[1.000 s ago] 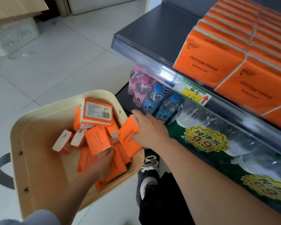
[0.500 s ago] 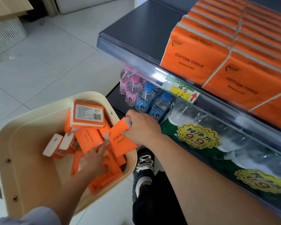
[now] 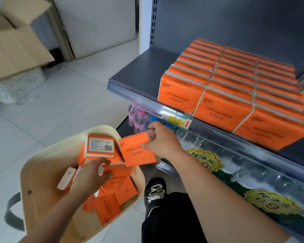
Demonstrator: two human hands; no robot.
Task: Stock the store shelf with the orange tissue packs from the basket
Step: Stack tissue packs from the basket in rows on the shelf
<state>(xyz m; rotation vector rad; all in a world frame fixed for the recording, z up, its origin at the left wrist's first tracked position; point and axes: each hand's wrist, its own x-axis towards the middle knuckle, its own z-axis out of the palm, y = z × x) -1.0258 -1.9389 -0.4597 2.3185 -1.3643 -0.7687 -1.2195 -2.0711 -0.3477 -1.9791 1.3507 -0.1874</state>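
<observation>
Head view: an orange tissue pack (image 3: 139, 152), gripped in my right hand (image 3: 163, 142), hangs over the basket (image 3: 30, 172) rim below the shelf (image 3: 139, 74) and its stocked rows (image 3: 226, 81); my left hand (image 3: 89, 176) curls its fingers on a second pack (image 3: 119, 181) inside the basket.

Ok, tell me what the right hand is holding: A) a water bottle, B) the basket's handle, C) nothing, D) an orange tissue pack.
D: the right hand grips an orange tissue pack, held over the basket.
</observation>
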